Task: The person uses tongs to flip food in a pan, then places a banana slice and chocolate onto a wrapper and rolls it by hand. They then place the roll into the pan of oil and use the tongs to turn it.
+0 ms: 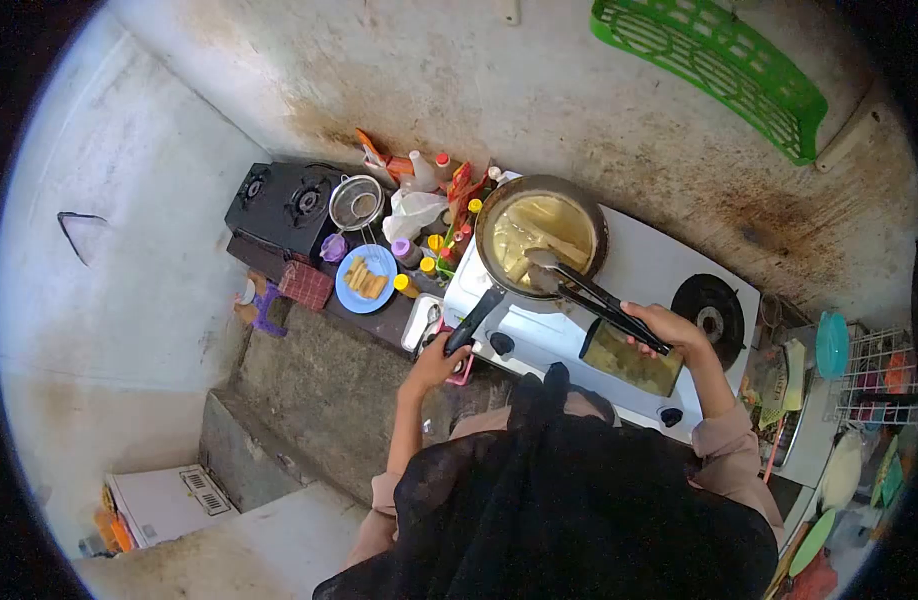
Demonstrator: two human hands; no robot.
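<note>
A deep frying pan [487, 245] with a dark rim sits on the left side of the white gas stove [634, 245]. Pale rolls [569, 243] lie in oil inside it. My left hand [441, 365] is closed round the pan's black handle [476, 315]. In my right hand [669, 330] is a pair of black-handled tongs [604, 305], their metal ends reaching over the near rim to the rolls. Left of the stove, a blue plate [349, 298] carries several golden fried rolls [366, 278].
Beside the plate stand sauce bottles [406, 252], a strainer [357, 203] and a white tray [422, 322] with a spoon. A black two-burner stove [279, 205] is at far left. The white stove's right burner [710, 320] is near my right hand. A dish rack [874, 375] stands at far right.
</note>
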